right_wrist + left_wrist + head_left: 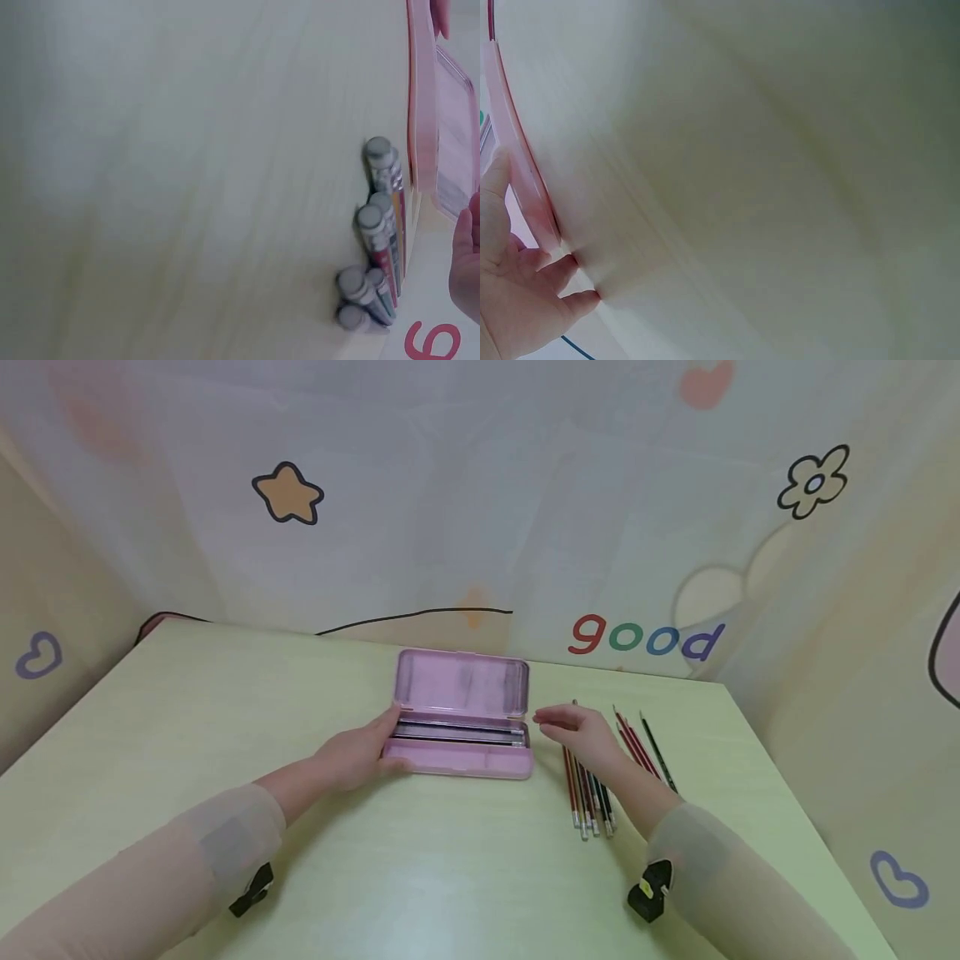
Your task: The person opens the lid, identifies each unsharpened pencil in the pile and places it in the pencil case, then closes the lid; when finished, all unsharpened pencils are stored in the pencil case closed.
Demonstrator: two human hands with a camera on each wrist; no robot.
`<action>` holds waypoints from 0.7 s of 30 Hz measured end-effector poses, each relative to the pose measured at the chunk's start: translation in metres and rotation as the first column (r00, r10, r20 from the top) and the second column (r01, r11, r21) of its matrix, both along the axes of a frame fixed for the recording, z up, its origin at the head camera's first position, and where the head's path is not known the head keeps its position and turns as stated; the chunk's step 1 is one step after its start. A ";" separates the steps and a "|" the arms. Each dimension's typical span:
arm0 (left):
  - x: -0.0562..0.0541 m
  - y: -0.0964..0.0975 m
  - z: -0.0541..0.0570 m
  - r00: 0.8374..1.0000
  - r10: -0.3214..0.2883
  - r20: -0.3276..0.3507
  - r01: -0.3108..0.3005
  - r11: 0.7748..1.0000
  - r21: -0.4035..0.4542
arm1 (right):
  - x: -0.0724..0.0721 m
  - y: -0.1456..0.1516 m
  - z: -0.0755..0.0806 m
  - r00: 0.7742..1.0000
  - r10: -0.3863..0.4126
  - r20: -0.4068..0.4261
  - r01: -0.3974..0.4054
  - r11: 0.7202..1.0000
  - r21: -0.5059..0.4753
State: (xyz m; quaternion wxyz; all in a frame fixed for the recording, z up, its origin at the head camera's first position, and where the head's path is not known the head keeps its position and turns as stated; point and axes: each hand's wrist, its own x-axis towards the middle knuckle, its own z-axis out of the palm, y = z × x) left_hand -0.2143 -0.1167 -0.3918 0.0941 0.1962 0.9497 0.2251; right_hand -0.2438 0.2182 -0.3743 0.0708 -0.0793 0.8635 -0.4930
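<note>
A pink pencil case (459, 762) lies on the table with its lid (465, 685) raised and leaning back. Dark pencils (457, 740) lie lengthwise inside. My left hand (358, 753) holds the case's left end, thumb at the front edge and fingers behind; in the left wrist view the thumb lies over the pink rim (526, 161). Just off the case's right end is my right hand (581, 735), its fingers loosely bent with nothing seen between them. Beneath that hand and wrist lies a bunch of pencils (588, 802), eraser ends toward me.
To the right of the bunch lie a few red pencils (636, 742) and one dark pencil (657, 747), partly behind my right forearm. A printed curtain (450, 510) stands along the table's back edge and sides. The pale table (420, 877) extends in front of the case.
</note>
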 end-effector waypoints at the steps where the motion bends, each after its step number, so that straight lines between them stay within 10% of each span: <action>1: 0.000 0.000 0.000 1.000 -0.001 0.000 0.001 1.000 0.003 | 0.002 0.002 0.000 1.000 -0.010 0.007 0.010 1.000 -0.005; 21: 0.002 -0.001 0.003 1.000 0.008 -0.007 -0.007 0.999 0.035 | 0.034 0.049 -0.002 0.979 -0.201 0.017 0.202 0.979 -0.029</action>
